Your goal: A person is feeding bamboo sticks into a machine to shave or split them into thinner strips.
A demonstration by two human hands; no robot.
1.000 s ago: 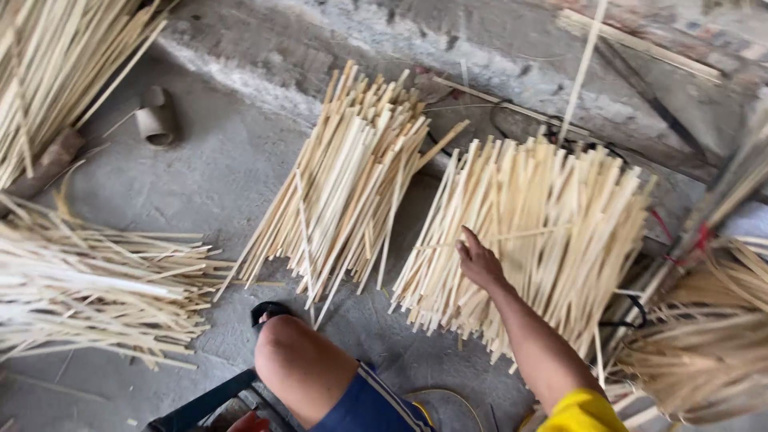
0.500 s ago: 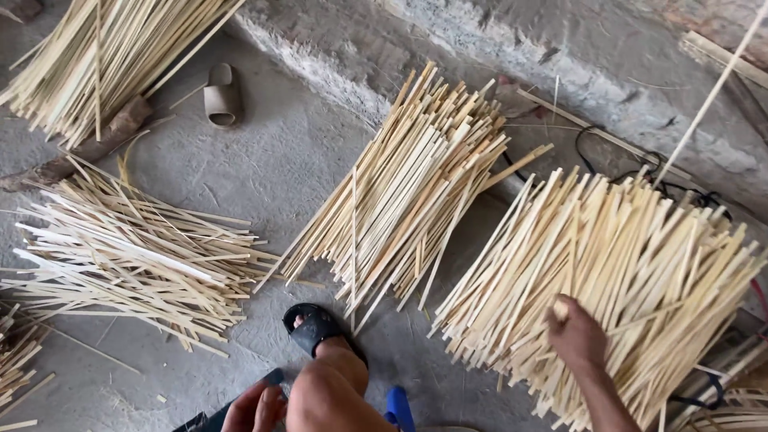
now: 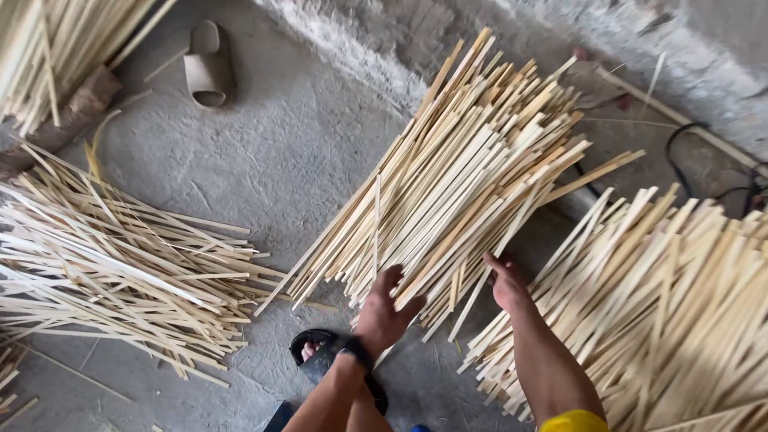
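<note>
So there were four separate heaps of pale split bamboo strips on the grey concrete floor (image 3: 288,160) in this shot. The middle heap of long flat bamboo strips (image 3: 472,168) fanned out from near the floor's far edge, where the rough concrete wall base (image 3: 416,32) ran, down toward the person. Both hands were on its near end. The left hand (image 3: 384,312) was pressed against the lower tips of the strips, fingers (image 3: 390,280) spread and only loosely curled, touching the ends rather than gripping a bunch as far as I could see. The right hand (image 3: 508,284) was at the heap's right underside, fingers tucked in among the strips; I couldn't tell how tightly they were closed or whether they actually had hold of any.

Second heap, a big sloping pile of the same strips (image 3: 680,312), lay just right of that, near the right arm. Third, a messy criss-crossed scatter of thinner strips (image 3: 120,264), sat along the floor's left edge. Fourth, another bundle (image 3: 56,40), poked in at the far left corner.

Footwear count: one tan slide sandal (image 3: 208,68) lying alone near the far edge, and one black sandal (image 3: 328,360) on the person's foot under the left wrist. One black cable (image 3: 704,160) curled by the far right.
</note>
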